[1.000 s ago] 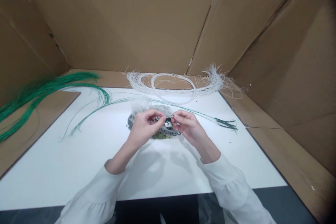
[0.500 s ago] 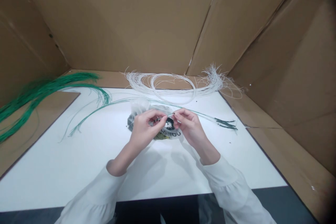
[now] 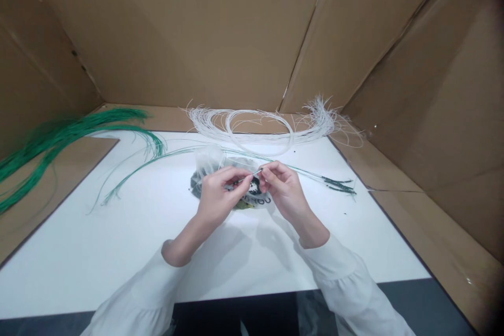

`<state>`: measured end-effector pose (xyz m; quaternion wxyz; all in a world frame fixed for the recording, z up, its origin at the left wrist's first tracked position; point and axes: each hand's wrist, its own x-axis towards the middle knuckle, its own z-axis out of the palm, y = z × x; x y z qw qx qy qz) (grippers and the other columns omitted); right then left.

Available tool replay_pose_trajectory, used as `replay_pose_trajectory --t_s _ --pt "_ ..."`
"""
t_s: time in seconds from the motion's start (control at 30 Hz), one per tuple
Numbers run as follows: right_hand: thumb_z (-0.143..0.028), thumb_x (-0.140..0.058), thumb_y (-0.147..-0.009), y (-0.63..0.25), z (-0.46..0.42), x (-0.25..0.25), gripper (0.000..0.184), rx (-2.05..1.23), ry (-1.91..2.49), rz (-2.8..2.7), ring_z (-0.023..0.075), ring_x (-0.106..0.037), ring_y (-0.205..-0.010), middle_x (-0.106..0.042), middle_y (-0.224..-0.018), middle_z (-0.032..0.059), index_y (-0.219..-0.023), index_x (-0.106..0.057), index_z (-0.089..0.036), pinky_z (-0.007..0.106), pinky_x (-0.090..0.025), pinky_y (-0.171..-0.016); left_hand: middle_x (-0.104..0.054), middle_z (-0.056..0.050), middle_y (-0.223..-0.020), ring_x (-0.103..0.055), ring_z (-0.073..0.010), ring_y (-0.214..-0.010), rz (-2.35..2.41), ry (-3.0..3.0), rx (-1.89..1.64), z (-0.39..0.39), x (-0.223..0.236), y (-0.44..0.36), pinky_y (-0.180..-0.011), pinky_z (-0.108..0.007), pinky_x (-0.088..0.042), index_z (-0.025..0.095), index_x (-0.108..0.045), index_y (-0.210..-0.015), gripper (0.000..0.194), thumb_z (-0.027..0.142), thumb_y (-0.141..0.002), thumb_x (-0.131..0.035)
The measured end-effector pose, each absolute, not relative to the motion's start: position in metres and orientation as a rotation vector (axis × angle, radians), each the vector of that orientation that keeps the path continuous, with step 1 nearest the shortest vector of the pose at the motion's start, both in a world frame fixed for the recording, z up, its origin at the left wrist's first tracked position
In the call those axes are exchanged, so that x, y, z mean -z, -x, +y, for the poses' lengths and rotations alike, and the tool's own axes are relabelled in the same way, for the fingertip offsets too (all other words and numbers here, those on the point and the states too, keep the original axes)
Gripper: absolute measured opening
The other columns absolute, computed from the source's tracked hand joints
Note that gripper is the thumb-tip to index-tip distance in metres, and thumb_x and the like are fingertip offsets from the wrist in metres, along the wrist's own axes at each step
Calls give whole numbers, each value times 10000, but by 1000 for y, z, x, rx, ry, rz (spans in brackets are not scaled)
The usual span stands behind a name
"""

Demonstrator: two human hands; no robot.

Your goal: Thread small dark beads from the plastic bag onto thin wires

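Note:
My left hand (image 3: 220, 194) is closed in a pinch on a thin, pale, stiff-looking strand (image 3: 256, 172). Its other end meets the pinched fingertips of my right hand (image 3: 286, 191), where a tiny dark speck shows; whether it is a bead I cannot tell. Both hands hover above a clear plastic bag (image 3: 210, 160) with dark printed letters. Small black beads (image 3: 255, 185) show in the bag's opening, partly hidden by my left fingers. Behind the hands, long green strands (image 3: 177, 152) run across, ending at the right in dark beaded lengths (image 3: 338, 185).
A coiled bundle of white strands (image 3: 260, 139) lies at the back. Thick bunches of green strands (image 3: 51, 149) lie at the left. Cardboard walls (image 3: 205, 37) surround the white board (image 3: 137, 252), and a few dark specks dot it at the right.
My left fingertips have shifted slightly right and up, closer to my right fingertips, so less of the strand shows between them. Everything else looks the same.

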<state>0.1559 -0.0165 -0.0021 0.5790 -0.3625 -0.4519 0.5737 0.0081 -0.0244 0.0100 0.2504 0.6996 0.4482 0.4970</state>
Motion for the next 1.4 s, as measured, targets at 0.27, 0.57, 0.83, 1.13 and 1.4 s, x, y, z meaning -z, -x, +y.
replay_pose_trajectory --t_s 0.27,0.57,0.83,1.13,1.4 --pt "-340 -659 -704 -149 -19 7 164 -1143 922 -1103 84 -483 -441 -568 -570 -28 -718 -603 -186 236 -399 -454 -671 -13 -692 -574 -109 -598 1287 -1854 -1436 -27 -6 -13 -578 -206 -467 174 -684 -725 127 240 -760 -582" --pt "-332 -682 -665 -143 -23 3 177 -1340 841 -950 72 -456 -458 -554 -584 -30 -708 -595 -184 201 -383 -404 -676 -10 -690 -592 -120 -608 1282 -1823 -1452 -31 -7 -15 -601 -220 -493 188 -689 -727 114 243 -754 -593" --pt "-334 -687 -661 -144 -24 -2 234 -1456 742 -879 55 -422 -406 -558 -578 -49 -693 -487 -216 149 -293 -308 -680 -51 -746 -621 -142 -690 1141 -1757 -1549 -31 -9 -13 -640 -236 -519 153 -690 -736 92 200 -734 -611" --pt "-303 -647 -717 -148 -23 0 149 -1311 750 -988 72 -490 -471 -621 -677 -15 -710 -534 -206 158 -345 -329 -660 -44 -692 -601 -125 -634 1137 -1856 -1555 -31 -11 -14 -576 -213 -512 151 -671 -696 78 175 -723 -602" --pt "-271 -642 -724 -152 -21 0 103 -1170 782 -1102 80 -487 -451 -593 -577 -26 -728 -577 -191 176 -382 -352 -655 -43 -674 -591 -115 -599 1145 -1895 -1571 -30 -10 -14 -497 -192 -458 142 -671 -692 71 163 -719 -609"
